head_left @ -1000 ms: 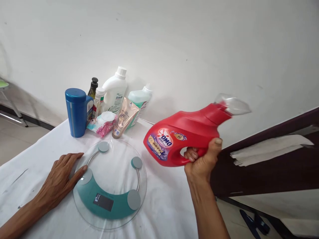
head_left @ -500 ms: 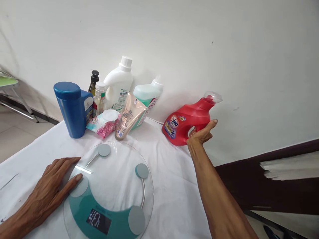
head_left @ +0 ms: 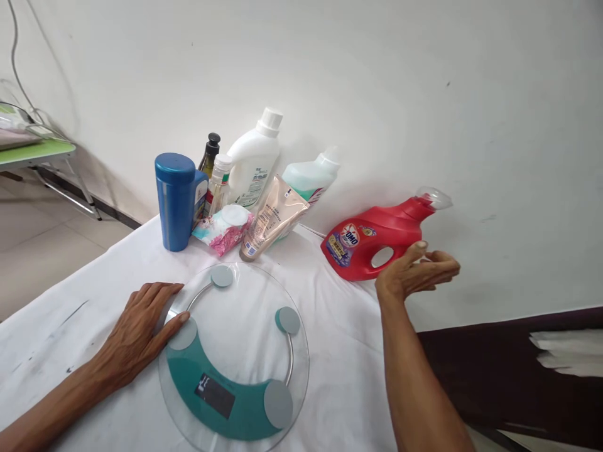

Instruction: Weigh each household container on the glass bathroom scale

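A round glass bathroom scale [head_left: 221,411] with a teal band lies on the white cloth; its dark display shows only faint marks. My left hand [head_left: 141,320] rests at the scale's left edge, fingers stretched on the cloth and thumb on the glass. A red OMO laundry detergent bottle [head_left: 362,238] with a clear cap leans tilted by the wall. Beside its handle is my right hand [head_left: 417,273], fingers apart and outside the handle hole. It holds nothing; whether it touches the bottle I cannot tell.
Left of the detergent stand a blue bottle [head_left: 175,201], a dark pump bottle [head_left: 210,154], a small clear bottle [head_left: 219,185], a white jug [head_left: 257,160], a green-liquid bottle [head_left: 311,176], a wipes pack [head_left: 226,229] and a beige tube [head_left: 273,220]. A green folding table [head_left: 42,150] stands far left.
My right hand has let go of the red bottle's handle and spread its fingers. The scale's digits have mostly vanished. Everything appears shifted rightward as the view turned; my left hand stays at the scale.
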Tool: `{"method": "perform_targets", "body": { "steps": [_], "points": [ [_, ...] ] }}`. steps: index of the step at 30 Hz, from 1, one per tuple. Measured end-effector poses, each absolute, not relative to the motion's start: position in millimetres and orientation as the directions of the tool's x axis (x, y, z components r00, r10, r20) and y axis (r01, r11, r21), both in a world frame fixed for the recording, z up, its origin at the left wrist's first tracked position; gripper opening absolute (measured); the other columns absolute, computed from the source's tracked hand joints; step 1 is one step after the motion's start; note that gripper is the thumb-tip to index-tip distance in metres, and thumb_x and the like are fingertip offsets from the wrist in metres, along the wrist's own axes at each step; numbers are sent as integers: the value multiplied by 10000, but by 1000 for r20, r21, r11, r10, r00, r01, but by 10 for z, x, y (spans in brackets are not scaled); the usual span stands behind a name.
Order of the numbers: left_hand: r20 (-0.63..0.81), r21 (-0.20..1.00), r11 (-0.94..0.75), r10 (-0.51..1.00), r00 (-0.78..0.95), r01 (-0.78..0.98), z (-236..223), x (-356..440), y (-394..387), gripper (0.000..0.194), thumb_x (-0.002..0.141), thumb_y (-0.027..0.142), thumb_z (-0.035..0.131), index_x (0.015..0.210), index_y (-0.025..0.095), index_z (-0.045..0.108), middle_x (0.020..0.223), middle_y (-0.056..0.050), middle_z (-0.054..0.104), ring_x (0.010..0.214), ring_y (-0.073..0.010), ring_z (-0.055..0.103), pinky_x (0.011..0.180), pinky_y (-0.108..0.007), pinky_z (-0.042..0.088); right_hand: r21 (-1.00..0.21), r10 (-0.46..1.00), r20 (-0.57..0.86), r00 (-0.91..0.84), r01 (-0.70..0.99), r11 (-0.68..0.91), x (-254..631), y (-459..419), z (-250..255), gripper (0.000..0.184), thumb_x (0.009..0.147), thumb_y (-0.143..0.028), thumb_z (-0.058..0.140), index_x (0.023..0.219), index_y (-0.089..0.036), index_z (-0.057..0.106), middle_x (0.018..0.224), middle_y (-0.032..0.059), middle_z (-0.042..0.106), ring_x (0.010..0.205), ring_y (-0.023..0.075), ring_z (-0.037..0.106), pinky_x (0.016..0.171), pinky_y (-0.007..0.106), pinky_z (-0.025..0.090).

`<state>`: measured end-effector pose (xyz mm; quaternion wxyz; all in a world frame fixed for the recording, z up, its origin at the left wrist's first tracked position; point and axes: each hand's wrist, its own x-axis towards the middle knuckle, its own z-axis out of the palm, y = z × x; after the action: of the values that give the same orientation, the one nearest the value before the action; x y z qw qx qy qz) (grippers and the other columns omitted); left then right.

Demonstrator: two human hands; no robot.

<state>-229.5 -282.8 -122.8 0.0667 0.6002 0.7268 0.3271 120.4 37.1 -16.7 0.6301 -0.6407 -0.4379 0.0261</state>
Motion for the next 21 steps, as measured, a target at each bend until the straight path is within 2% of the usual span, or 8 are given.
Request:
{"method": "perform_targets", "body": {
  "steps": [2,3,4,6,7,13,18,21],
  "points": [
    [289,565,59,920,-264,823,-1227,-2297,-2829,477,1001,610,488,1309,273,626,1273,-77,697,1165,-318,641,994,-513,514,-739,663,631,402,572,356,877,45,-187,360,933,-489,650,1122,-216,512,1342,204,549,1286,333,516,990,482,438],
    [290,570,55,920,-263,820,-1226,-2299,-2830,481,1004,610,485,1309,266,626,1273,-81,695,1162,-318,638,994,-515,511,-715,712,640,289,562,415,671,-119,-213,406,895,-542,687,1110,-227,549,1191,138,646,1127,290,620,921,433,486],
    [292,576,52,919,-264,816,-1225,-2301,-2833,486,1007,611,482,1310,259,624,1273,-86,693,1155,-317,636,989,-515,509,-701,766,627,140,531,477,452,-271,-246,440,874,-583,697,1109,-230,580,1063,89,695,993,258,669,847,391,513],
    [289,588,43,921,-260,808,-1220,-2302,-2841,495,1011,611,481,1316,246,619,1271,-96,689,1148,-316,631,983,-513,504,-706,810,566,-151,419,571,27,-503,-314,450,881,-610,672,1087,-213,619,994,78,730,922,244,689,778,355,512],
    [286,594,38,924,-255,803,-1217,-2301,-2846,497,1014,606,478,1318,239,617,1266,-101,687,1148,-315,628,982,-513,501,-706,820,541,-187,427,564,-153,-576,-342,434,870,-614,679,1024,-211,635,976,77,739,898,240,691,775,349,511],
    [298,617,1,925,-235,787,-1219,-2294,-2862,479,1038,576,455,1307,209,606,1250,-110,671,1149,-303,602,992,-515,475,-736,862,504,-59,494,464,-559,-619,-380,388,845,-589,630,825,-202,638,799,96,740,779,264,684,819,402,513],
    [318,608,-16,921,-224,794,-1262,-2293,-2869,474,1043,566,452,1297,195,603,1214,-119,661,1116,-302,581,971,-506,465,-743,855,518,-18,485,461,-373,-830,-262,503,852,-667,594,851,-173,688,800,108,743,693,252,669,721,385,530],
    [325,589,-21,922,-213,808,-1281,-2296,-2871,469,1045,559,447,1285,189,606,1203,-122,654,1118,-303,572,971,-499,459,-694,788,613,52,511,506,-206,-1045,-89,507,847,-676,635,859,-172,698,793,89,730,648,231,641,679,373,528]
  ]
}}
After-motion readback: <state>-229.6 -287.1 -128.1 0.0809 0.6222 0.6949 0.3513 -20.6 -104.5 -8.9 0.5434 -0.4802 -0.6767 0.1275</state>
